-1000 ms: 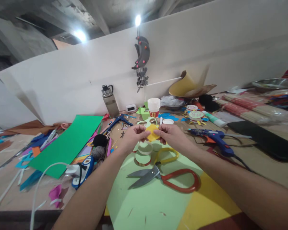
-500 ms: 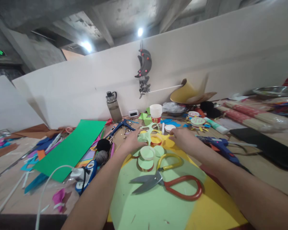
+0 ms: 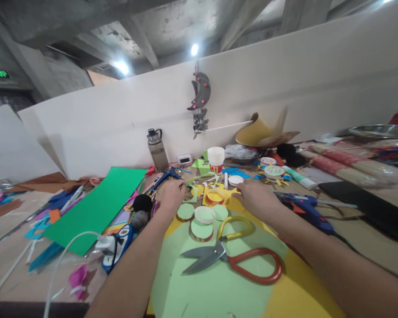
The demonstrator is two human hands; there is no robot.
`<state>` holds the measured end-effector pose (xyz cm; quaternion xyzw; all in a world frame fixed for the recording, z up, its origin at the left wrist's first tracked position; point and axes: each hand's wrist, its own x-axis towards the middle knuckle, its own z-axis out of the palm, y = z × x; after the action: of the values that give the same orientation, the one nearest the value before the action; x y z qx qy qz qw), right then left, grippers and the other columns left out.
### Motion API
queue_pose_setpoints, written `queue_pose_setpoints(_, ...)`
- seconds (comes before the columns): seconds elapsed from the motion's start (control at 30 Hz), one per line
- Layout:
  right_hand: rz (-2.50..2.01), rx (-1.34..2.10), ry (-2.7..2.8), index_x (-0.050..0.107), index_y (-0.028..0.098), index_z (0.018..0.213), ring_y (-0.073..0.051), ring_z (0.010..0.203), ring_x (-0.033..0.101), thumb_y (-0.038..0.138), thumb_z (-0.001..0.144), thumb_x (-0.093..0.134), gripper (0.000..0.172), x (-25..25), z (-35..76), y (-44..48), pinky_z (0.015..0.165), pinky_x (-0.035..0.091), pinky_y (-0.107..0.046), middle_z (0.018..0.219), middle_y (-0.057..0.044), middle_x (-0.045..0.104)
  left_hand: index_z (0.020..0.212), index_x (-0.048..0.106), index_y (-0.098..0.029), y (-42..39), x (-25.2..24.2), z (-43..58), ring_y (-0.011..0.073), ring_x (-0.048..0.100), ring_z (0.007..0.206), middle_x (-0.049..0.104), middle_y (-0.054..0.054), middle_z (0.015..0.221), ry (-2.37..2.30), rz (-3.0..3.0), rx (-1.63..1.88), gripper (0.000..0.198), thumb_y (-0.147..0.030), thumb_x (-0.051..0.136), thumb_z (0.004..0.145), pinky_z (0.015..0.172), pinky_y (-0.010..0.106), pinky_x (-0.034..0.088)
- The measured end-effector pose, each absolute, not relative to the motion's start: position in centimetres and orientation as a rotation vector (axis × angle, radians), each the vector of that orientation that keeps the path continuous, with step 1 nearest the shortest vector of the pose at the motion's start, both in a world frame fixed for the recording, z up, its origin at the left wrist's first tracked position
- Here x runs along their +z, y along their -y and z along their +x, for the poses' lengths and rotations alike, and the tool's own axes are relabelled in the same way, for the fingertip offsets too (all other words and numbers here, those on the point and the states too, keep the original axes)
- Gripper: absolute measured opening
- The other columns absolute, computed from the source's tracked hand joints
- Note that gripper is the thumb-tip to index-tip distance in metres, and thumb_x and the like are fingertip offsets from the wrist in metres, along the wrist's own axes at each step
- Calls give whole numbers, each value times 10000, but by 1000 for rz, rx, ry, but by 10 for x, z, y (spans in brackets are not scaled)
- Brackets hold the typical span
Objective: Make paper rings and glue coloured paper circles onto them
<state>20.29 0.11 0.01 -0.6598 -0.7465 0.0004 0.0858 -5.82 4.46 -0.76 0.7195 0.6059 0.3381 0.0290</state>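
My left hand [image 3: 170, 196] is closed at the edge of a light green paper scrap [image 3: 193, 197] with cut-out curves. My right hand [image 3: 254, 196] has its fingers closed on the edge of a yellow paper piece [image 3: 230, 197]; the fingertips are partly hidden. Between the hands stands a short yellow-lined ring cut from a paper cup [image 3: 215, 198]. Nearer to me lie light green paper discs [image 3: 185, 211], some on cup pieces. Scissors [image 3: 219, 252] with one yellow and one red handle rest, blades apart, on a light green sheet [image 3: 219, 291].
A white paper cup [image 3: 216, 160] and a water bottle [image 3: 158, 150] stand at the back. A green sheet [image 3: 99, 207] and blue power strip [image 3: 118, 248] lie left. On the right are a blue glue gun [image 3: 310, 210] and a black flat object [image 3: 368, 210].
My left hand has moved left with the light green scrap, uncovering a disc and yellow paper behind it. My right hand has stayed nearly in place.
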Motion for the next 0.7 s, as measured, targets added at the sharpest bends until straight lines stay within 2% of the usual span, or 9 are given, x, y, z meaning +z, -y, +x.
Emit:
queue_pose_setpoints(0.17, -1872, -48, 2232, 702, 138, 954, -297, 1007, 606, 336, 920, 500, 285, -8, 203, -3, 839, 419, -361, 999, -172, 687, 974, 736, -203, -46, -6, -66, 257, 627, 1029, 712, 123, 1089, -1899, 2278, 1020, 254, -189, 522, 839, 950, 349, 411)
queue_pose_setpoints(0.37, -1538, 170, 2191, 682, 174, 909, -198, 866, 620, 270, 920, 492, 213, 4, 186, -6, 742, 432, -283, 928, -78, 705, 977, 720, -188, -43, -7, -70, 261, 609, 1026, 704, 132, 1050, -1911, 2497, 943, 267, -181, 473, 876, 938, 356, 415)
queue_pose_setpoints(0.57, -1538, 197, 2322, 680, 178, 932, -173, 851, 638, 252, 930, 503, 192, 20, 144, -31, 727, 450, -261, 926, -62, 713, 924, 714, -166, -38, -6, -65, 263, 576, 1053, 694, 132, 1025, -2093, 2541, 553, 253, -186, 468, 871, 939, 354, 411)
queue_pose_setpoints(0.63, -1599, 203, 2364, 683, 162, 959, -185, 896, 642, 258, 924, 540, 176, 17, 129, -44, 773, 478, -284, 953, -81, 704, 940, 717, -166, -37, -5, -64, 258, 576, 1069, 696, 129, 1016, -2130, 2499, 451, 255, -172, 477, 855, 936, 346, 417)
queue_pose_setpoints(0.7, -1679, 201, 2399, 646, 150, 1084, -201, 968, 630, 310, 921, 571, 240, 11, 115, -54, 832, 512, -356, 1086, -93, 663, 933, 726, -175, -38, -5, -63, 256, 586, 1066, 699, 128, 989, -2137, 2467, 403, 248, -164, 498, 837, 920, 339, 431)
